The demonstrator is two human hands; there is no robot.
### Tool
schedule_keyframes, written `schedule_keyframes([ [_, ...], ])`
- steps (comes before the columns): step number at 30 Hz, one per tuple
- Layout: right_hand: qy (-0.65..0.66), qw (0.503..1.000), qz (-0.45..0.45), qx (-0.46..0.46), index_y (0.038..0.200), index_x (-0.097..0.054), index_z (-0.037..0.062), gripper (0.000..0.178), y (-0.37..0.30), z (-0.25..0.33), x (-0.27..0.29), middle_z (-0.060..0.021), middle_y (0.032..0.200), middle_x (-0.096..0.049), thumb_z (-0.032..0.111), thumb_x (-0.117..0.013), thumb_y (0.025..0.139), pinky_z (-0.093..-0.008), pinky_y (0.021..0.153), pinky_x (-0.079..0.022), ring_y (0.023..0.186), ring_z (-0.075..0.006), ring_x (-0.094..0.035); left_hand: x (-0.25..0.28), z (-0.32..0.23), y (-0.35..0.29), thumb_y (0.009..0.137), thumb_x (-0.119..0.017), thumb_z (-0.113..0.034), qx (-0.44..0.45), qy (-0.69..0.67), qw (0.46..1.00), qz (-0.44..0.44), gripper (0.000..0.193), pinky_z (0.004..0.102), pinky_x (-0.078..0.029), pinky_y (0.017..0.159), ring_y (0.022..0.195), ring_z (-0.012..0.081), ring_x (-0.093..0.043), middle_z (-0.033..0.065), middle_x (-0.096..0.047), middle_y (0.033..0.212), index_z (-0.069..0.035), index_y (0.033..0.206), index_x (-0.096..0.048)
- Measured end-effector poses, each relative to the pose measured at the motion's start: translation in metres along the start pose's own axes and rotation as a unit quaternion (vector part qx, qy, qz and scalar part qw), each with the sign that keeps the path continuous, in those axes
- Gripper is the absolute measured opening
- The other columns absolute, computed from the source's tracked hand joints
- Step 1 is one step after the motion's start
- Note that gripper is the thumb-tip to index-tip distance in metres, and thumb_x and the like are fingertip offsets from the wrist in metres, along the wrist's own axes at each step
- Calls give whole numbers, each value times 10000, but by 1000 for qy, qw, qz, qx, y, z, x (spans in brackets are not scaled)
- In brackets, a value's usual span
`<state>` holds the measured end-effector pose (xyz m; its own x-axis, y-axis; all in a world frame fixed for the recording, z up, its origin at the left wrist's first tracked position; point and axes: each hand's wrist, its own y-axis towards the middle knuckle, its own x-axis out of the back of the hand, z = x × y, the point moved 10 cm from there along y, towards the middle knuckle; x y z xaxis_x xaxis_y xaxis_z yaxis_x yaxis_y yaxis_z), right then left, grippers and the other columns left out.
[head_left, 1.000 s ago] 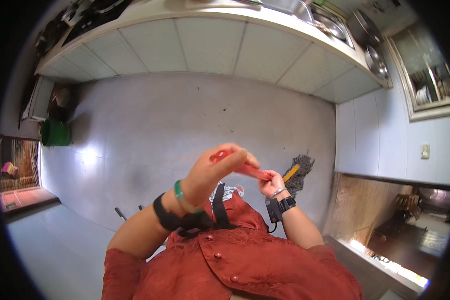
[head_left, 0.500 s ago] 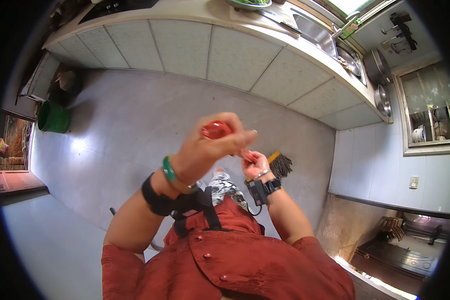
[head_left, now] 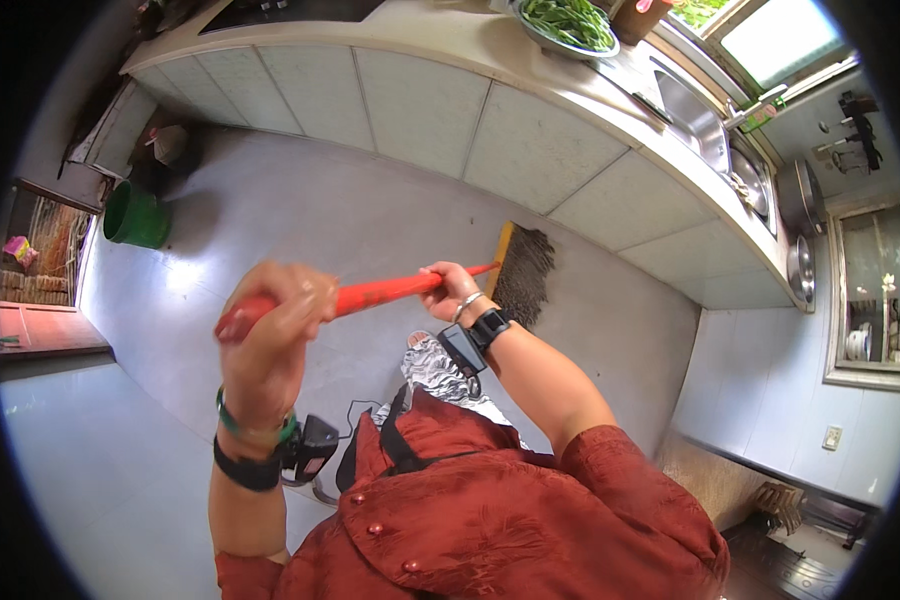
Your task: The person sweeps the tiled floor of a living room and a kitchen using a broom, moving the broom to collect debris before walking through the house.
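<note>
Mop [head_left: 395,290] held slantwise in front of a person in a red shirt [head_left: 460,515], its head down on the grey floor [head_left: 300,200], just beyond the person's feet and to the right. Both hands are on it. Left hand [head_left: 288,320], slightly blurred, is closed round the upper end of the red handle [head_left: 365,297]; a stub of it pokes out past the fist. Right hand [head_left: 452,290] is curled shut round the same handle lower down, nearer the mop head. Bare length of handle between the two.

Yellow bar [head_left: 502,255] on the near side of the head; dark grey strands [head_left: 528,285] fan out from it, lying flat to the right. Strip of floor visible between strands and the pale cabinet fronts [head_left: 420,100].

Wrists: green bangle [head_left: 232,425] on the left, silvery bangle [head_left: 467,306] on the right, black straps with small boxes on both.

Round the room: green bucket [head_left: 137,215] well off to the left, upright on the floor. Up on the tabletop [head_left: 430,30], a bowl [head_left: 568,48] heaped with green leaves [head_left: 570,22], and a steel sink [head_left: 688,105] to its right
</note>
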<state>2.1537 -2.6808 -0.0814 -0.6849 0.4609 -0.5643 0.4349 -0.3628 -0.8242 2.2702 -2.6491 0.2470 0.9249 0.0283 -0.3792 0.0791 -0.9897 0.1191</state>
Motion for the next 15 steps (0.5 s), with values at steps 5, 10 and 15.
schedule_keyframes([
  [5,-175,981,41,-77,587,-456,69,114,31,-42,-45,-32,555,-497,102,-467,696,-219,417,-398,486,-132,-483,47,-26,-23,696,-393,-41,-47,55,991,-115,70,294,-293,626,593,157,-323,47,-357,581,-49,648,-343],
  [10,-254,955,52,-146,621,-506,66,139,50,-103,-74,-42,629,-559,159,-452,708,-221,489,-458,553,-134,-543,70,-52,-48,745,-380,-107,-33,113,967,-227,175,312,-262,763,593,123,-271,6,-283,570,-111,608,-273],
  [15,-281,925,83,-241,680,-511,71,128,50,-159,-99,-42,674,-573,182,-469,728,-252,589,-475,641,-142,-570,85,-79,-76,763,-346,-113,-54,189,925,-324,187,307,-262,760,577,111,-244,2,-253,570,-105,600,-255],
])
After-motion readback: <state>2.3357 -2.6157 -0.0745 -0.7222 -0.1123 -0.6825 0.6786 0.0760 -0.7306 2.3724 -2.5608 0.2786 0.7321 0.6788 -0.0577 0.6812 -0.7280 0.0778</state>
